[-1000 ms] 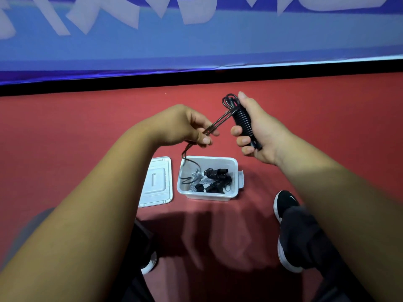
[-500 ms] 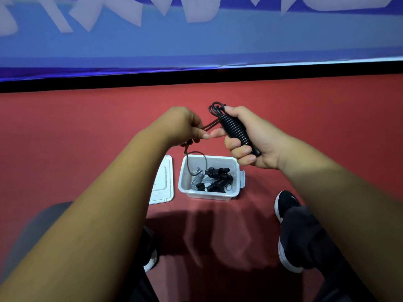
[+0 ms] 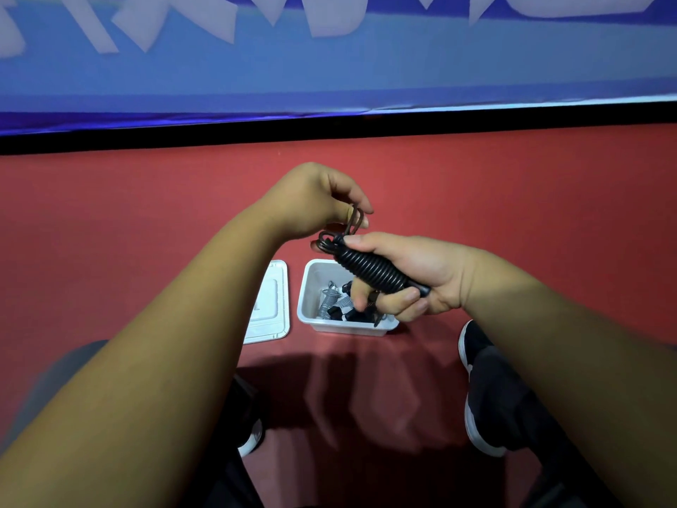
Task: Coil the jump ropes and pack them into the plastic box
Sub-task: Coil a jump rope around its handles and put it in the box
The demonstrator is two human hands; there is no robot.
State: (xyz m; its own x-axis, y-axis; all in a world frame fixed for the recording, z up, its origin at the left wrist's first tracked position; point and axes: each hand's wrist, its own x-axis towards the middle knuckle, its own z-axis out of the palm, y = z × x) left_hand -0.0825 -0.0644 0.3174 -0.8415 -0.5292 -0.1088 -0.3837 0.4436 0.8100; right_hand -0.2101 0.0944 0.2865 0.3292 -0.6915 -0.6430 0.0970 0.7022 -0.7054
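Head view: right hand [image 3: 421, 280], fingers curled tight round coiled jump rope [image 3: 377, 273], now lower and flatter, over the plastic box [image 3: 306, 293] on the floor [image 3: 513, 214]; left hand [image 3: 315, 203] has moved above its end, pinching a rope loop.

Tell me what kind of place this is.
Probably a sports hall or gym: a red floor, a blue banner with large white lettering behind it, and a jump rope held over a plastic box.

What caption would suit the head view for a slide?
Right hand grips a coiled black jump rope while left hand pinches its cord above the open plastic box.
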